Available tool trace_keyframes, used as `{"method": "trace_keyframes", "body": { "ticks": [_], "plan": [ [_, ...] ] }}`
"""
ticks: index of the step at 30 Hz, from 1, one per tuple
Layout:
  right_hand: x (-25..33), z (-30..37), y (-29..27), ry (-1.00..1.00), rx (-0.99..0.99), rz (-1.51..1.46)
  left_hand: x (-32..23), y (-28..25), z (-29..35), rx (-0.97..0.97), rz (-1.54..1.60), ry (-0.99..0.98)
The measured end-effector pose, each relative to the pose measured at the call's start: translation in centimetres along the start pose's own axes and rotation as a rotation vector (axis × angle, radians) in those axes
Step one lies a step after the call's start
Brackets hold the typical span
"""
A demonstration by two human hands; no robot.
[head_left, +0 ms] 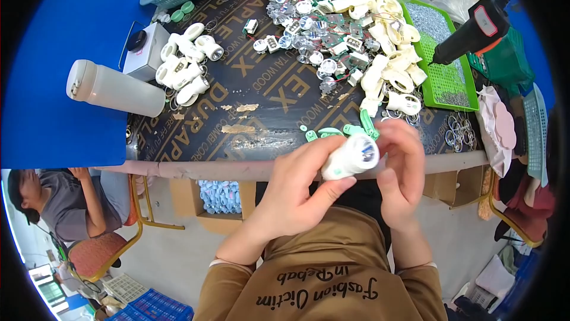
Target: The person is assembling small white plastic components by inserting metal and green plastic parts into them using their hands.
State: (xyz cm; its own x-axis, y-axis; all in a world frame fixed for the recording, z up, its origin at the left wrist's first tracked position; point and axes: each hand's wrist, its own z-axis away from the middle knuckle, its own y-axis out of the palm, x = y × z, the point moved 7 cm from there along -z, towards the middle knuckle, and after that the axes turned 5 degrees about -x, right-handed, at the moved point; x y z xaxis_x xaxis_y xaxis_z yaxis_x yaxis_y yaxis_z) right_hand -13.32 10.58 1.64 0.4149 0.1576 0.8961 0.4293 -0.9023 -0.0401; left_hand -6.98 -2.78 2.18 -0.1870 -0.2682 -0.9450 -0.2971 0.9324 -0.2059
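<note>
Left hand (297,187): grips small white plastic cylinder housing (350,157).
Right hand (404,169): fingers pinch its clear-lens end.
Around: green plastic clips (338,132) just behind; cream shells (386,36), green screw tray (445,59) beyond.

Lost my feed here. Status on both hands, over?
Left hand grips white plastic housing. Right hand fingers at its round end. Green clips lie on the table edge beyond, nothing blocking.

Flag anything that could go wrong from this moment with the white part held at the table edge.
The white housing is pinched between left hand and right hand past the table edge; a slip would probably drop it to the floor. Small green clips lie close to that edge and the hands might knock them off.
</note>
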Motion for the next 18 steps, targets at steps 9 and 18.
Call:
{"method": "trace_keyframes", "body": {
  "ticks": [9,18],
  "plan": [
    [0.5,-1.7,1.8,0.017,0.380,-0.171,0.2,0.0,0.4,0.088,0.082,-0.043],
    [0.1,-0.9,2.4,-0.038,0.290,-0.127,2.9,2.8,1.8,0.218,0.993,-0.654]
  ]
}}
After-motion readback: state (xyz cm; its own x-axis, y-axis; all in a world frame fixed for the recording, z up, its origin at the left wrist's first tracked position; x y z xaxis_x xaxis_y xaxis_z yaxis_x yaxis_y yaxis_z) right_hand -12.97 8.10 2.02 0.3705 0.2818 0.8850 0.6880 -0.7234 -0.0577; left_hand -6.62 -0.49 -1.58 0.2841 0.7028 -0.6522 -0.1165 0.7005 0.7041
